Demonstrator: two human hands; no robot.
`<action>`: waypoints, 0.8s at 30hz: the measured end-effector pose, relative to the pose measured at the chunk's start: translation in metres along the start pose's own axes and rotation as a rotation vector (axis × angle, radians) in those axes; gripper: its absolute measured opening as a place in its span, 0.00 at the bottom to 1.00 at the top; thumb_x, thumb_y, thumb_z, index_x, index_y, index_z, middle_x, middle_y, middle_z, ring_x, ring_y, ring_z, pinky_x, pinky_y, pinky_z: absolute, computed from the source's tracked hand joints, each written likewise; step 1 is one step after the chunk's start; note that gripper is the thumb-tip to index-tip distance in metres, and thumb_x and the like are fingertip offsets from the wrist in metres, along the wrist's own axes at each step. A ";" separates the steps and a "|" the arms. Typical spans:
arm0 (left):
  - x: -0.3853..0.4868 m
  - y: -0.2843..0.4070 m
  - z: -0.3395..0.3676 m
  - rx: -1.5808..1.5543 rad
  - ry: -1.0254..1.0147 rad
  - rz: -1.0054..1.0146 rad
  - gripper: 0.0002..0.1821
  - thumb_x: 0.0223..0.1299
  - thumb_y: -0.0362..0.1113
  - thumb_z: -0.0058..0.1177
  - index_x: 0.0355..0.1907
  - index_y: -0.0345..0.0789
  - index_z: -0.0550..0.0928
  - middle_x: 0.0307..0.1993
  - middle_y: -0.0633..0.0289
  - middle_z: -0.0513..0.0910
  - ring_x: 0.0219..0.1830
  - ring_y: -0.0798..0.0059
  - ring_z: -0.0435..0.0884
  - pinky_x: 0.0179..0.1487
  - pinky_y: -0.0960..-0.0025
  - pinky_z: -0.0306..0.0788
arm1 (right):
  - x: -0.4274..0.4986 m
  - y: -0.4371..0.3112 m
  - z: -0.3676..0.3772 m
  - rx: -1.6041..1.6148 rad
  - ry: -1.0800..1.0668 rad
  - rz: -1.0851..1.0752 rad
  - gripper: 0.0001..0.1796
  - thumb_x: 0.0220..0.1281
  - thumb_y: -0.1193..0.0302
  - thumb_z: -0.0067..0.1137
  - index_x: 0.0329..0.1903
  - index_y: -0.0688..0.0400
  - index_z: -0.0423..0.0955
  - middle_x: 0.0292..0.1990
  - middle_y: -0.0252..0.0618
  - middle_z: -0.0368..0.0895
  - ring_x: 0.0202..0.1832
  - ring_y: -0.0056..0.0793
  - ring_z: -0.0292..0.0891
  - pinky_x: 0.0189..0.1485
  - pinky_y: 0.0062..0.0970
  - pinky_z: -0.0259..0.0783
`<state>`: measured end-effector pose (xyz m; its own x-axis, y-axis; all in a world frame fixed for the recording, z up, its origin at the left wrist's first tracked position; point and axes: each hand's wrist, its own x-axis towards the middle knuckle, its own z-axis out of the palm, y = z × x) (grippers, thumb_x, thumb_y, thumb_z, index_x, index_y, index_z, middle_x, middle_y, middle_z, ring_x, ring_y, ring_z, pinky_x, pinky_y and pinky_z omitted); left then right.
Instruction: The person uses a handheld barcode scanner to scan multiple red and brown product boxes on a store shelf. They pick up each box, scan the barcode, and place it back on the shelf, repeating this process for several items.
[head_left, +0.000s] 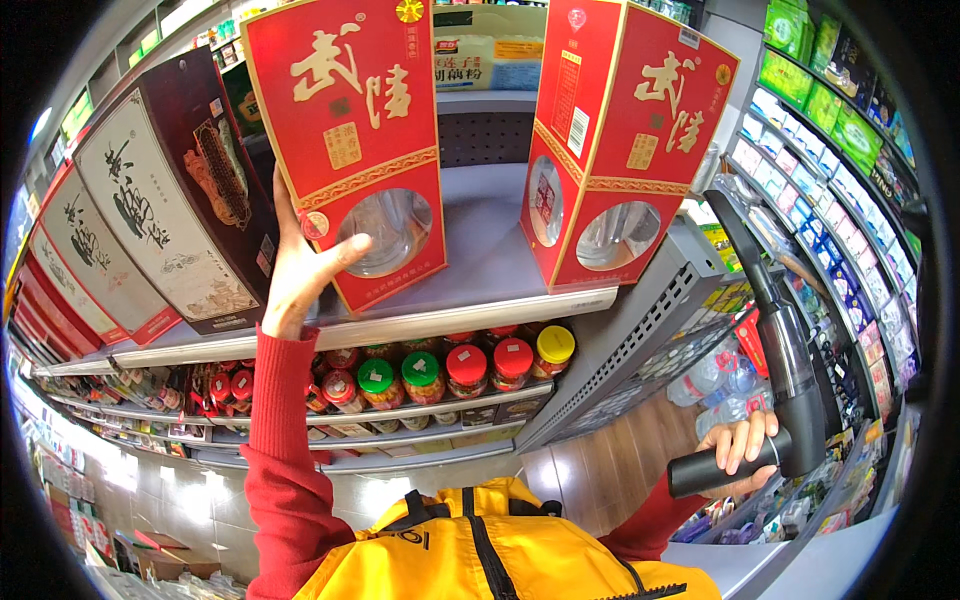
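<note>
My left hand (300, 262) grips the lower left side of a tall red gift box (360, 165), thumb across its front beside a round clear window. The box's lower edge is at the front of a grey shelf (480, 255). A second red box (622, 150) of the same kind stands apart on the right end of this shelf. Out to the right, my right hand (739, 454) holds a black handheld vacuum cleaner (795, 405) by its handle. The vacuum's long narrow nozzle (735, 232) points up, near the shelf's end.
White and dark boxes (157, 217) line the shelf's left part. Jars with coloured lids (465, 367) fill the shelf below. A perforated metal end panel (622, 337) borders the right, with bottles (712, 382) on the floor beyond. Packed racks (825, 202) rise at far right.
</note>
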<state>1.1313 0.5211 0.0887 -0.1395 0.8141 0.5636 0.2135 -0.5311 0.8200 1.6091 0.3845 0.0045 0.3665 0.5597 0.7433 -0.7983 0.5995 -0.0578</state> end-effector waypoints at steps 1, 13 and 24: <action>0.003 -0.003 -0.004 -0.059 -0.020 0.031 0.75 0.38 0.42 0.81 0.80 0.41 0.37 0.74 0.48 0.59 0.76 0.58 0.60 0.77 0.54 0.56 | -0.001 -0.001 0.000 0.005 0.002 -0.006 0.25 0.62 0.70 0.67 0.51 0.60 0.59 0.30 0.34 0.67 0.20 0.21 0.69 0.21 0.20 0.70; 0.010 -0.001 0.050 -0.228 -0.165 0.039 0.72 0.36 0.34 0.80 0.79 0.43 0.42 0.71 0.50 0.64 0.73 0.59 0.65 0.75 0.52 0.60 | 0.007 0.007 0.000 0.028 -0.020 0.008 0.24 0.61 0.70 0.68 0.49 0.58 0.59 0.30 0.35 0.69 0.20 0.22 0.69 0.21 0.20 0.71; 0.029 0.000 0.089 -0.223 -0.323 -0.052 0.75 0.36 0.40 0.82 0.80 0.46 0.37 0.71 0.46 0.62 0.74 0.51 0.62 0.76 0.48 0.59 | 0.001 0.011 0.004 -0.014 -0.018 0.017 0.26 0.62 0.70 0.68 0.51 0.58 0.58 0.31 0.35 0.68 0.21 0.22 0.69 0.22 0.21 0.71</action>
<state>1.2138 0.5653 0.0958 0.1740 0.8544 0.4896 -0.0057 -0.4963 0.8681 1.5986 0.3887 0.0072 0.3442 0.5593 0.7541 -0.7976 0.5979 -0.0794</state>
